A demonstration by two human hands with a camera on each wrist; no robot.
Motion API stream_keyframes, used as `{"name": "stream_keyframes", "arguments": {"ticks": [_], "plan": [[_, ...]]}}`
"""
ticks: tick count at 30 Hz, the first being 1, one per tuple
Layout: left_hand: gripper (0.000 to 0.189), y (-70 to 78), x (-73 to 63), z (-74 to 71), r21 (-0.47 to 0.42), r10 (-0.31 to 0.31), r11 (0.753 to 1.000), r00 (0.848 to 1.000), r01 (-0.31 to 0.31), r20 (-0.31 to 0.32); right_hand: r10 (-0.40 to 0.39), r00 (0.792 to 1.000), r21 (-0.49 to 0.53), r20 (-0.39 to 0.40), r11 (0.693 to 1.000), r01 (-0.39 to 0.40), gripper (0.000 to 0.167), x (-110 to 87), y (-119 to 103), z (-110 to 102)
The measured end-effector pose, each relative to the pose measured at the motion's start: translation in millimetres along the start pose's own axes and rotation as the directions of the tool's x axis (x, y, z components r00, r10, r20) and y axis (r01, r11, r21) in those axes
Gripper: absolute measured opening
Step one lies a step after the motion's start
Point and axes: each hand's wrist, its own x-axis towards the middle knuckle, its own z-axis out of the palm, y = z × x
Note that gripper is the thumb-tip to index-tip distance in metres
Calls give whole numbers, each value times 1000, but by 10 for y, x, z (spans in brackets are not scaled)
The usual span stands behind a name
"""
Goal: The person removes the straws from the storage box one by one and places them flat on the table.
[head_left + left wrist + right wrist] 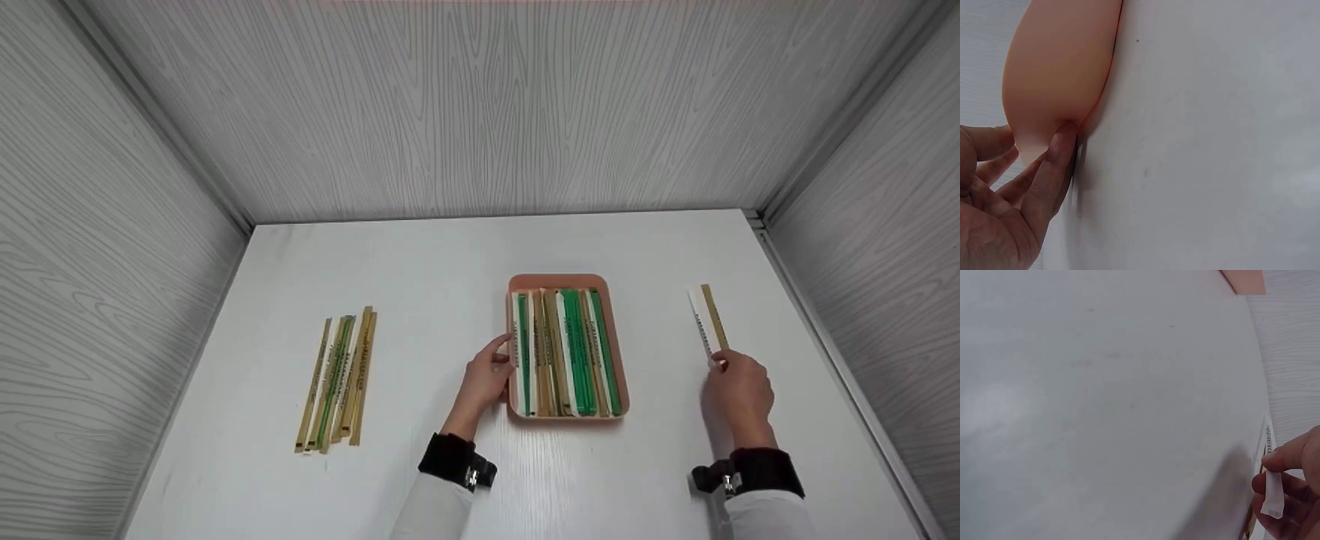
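Note:
A salmon-coloured tray (pixel 555 280) stands in the middle of the white table, filled with white, green and brown long thin printed packets laid side by side. At its left side my left hand (pixel 486 375) holds the tray's wall; in the left wrist view its fingers (pixel 1064 143) press the outer side near the base. To the right of the tray, my right hand (pixel 742 390) pinches a white long thin paper packet (pixel 1274 495) between thumb and fingers. A brown packet (pixel 714 315) lies close beside it, its near end hidden by the hand.
On the left of the table (pixel 420 270) lies a loose bunch of brown, white and green thin packets (pixel 339 382), roughly parallel. Grey wood-grain panels (pixel 495 112) rise at the back and on both sides.

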Motion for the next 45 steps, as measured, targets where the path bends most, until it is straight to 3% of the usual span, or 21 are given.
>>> {"name": "stream_keyframes", "arguments": {"ticks": [9,13,17,20,25,30,35,40,45], "plan": [[52,13,1,17,-13,-25,1000,1000,25,-1,-21,999,-58,-43,998,18,26,33,60,7],[53,16,-1,8,-20,-31,999,1000,31,5,-30,996,-37,-84,999,27,30,29,-25,13],[53,10,2,-9,-18,-42,999,999,42,5,-102,989,4,-103,995,103,31,17,-266,19],[53,4,0,-14,5,-32,999,999,32,1,-221,971,23,-93,974,224,27,-28,-508,66],[53,8,0,-9,35,-21,999,1000,21,-4,-374,927,71,20,926,372,22,-169,-953,231],[53,5,12,-2,19,-27,999,1000,27,5,-426,886,127,184,904,408,22,-306,-1338,431],[53,14,8,-7,14,-22,1000,1000,22,7,-457,852,116,255,890,442,21,-363,-1516,622],[53,20,2,-10,9,-17,1000,1000,17,5,-454,841,35,294,885,465,25,-369,-1541,773],[52,21,5,-10,0,-24,1000,1000,24,2,-402,847,-81,347,887,454,33,-382,-1509,837]]}}
